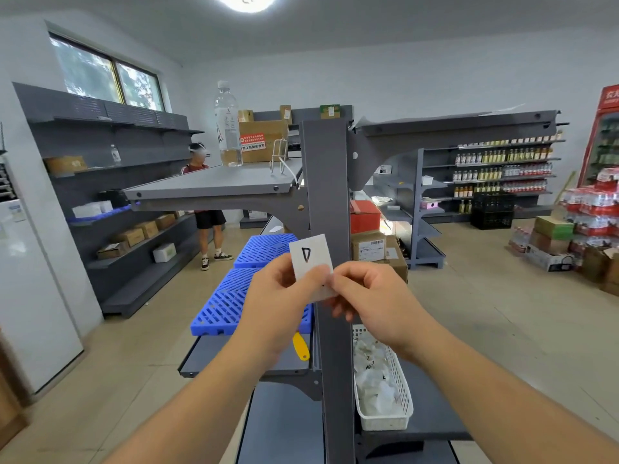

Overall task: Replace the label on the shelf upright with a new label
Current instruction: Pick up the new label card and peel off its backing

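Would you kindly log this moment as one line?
left hand: pinching label | right hand: pinching label | upright: bare here

We see a grey shelf upright [326, 182] carrying shelves. The upper left shelf [214, 182] bears a water bottle [228, 125] and a wire stand [279, 155]; lower shelves hold a blue slatted pallet [231, 296], a yellow tag [300, 346] and a white basket [398, 396].

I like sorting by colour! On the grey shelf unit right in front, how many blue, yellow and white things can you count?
Blue: 2, the upper blue grid panel and the lower blue grid panel
Yellow: 1, the yellow tool
White: 2, the label and the white basket
Total: 5
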Tool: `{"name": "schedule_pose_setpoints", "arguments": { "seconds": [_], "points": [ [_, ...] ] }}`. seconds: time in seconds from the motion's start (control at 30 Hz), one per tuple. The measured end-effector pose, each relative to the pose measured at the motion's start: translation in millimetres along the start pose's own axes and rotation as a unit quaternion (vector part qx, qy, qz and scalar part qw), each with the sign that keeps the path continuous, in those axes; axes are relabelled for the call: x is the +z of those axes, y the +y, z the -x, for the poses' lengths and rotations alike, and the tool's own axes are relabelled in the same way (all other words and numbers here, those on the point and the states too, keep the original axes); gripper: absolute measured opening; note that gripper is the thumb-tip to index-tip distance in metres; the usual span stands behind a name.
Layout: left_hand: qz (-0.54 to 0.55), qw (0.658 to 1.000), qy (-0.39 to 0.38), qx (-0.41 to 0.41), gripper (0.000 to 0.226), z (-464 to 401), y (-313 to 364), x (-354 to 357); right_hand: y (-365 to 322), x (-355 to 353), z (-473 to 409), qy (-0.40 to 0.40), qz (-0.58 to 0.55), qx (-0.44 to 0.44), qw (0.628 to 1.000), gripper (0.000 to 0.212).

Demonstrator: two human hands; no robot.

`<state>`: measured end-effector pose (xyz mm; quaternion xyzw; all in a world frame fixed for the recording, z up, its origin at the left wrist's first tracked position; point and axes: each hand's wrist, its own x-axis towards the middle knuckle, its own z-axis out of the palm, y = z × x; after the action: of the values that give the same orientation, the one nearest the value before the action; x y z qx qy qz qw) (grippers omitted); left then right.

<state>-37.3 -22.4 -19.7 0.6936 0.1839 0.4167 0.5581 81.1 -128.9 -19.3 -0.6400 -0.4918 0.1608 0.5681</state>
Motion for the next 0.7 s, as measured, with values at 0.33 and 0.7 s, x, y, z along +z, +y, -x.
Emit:
{"name": "schedule_pose_setpoints", "arguments": {
  "seconds": [0.33,0.7],
  "points": [
    [0.099,0.993,0.059,-0.019,0.006,0,17,14,-2,-12,5,0.039,-0.090,-0.011,0.995,0.021],
    [0.118,0.991,0.057,-0.027,0.008,-5,16,20,-5,-14,3,0.055,-0.081,-0.030,0.995,0.023]
  ]
}}
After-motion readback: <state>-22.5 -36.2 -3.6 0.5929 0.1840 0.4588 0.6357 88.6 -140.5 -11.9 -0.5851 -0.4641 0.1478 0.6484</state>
